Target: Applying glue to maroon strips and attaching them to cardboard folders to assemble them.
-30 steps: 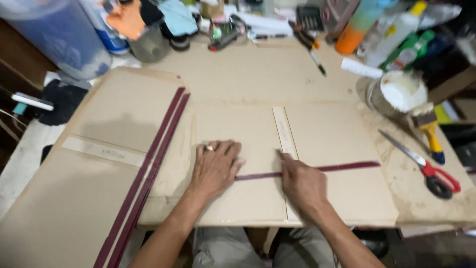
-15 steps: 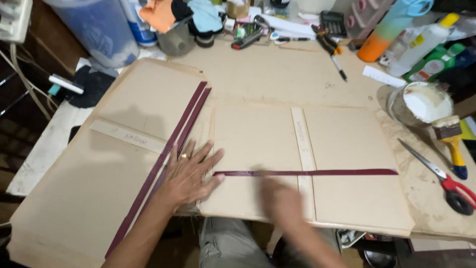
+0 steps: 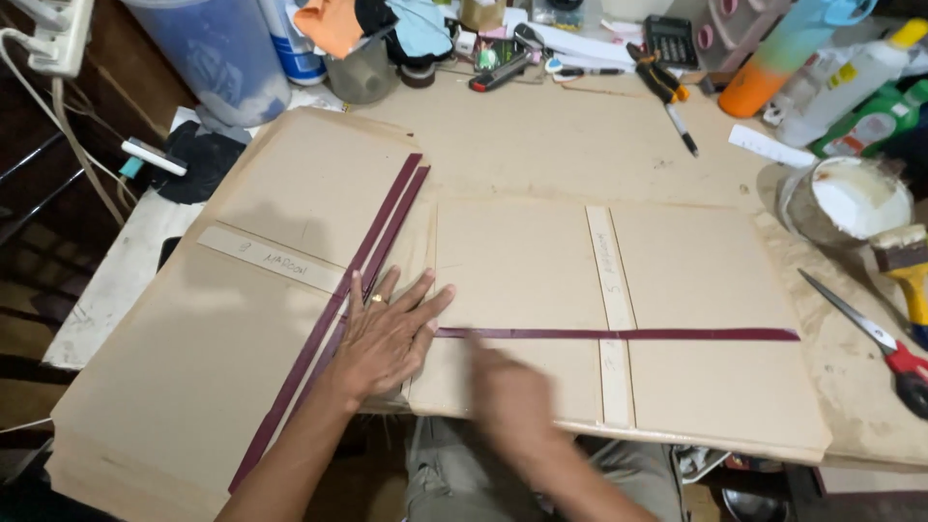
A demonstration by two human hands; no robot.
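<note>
A thin maroon strip (image 3: 619,334) lies flat and straight across a tan cardboard panel (image 3: 522,271), running from beside the left hand out to the panel's far right edge. It crosses over a pale upright paper band (image 3: 609,290) on the panel, and its surface looks dark and slightly glossy. Two more maroon strips (image 3: 358,280) lie slantwise just left of the panel, over a larger cardboard sheet (image 3: 193,358).

The left hand (image 3: 387,333) rests palm down on the panel's left edge, fingers spread and flat, gripping nothing, a ring on one finger. The right hand (image 3: 512,391) is blurred over the panel's near edge, just below the strip; whether it is closed or apart cannot be told.
</note>
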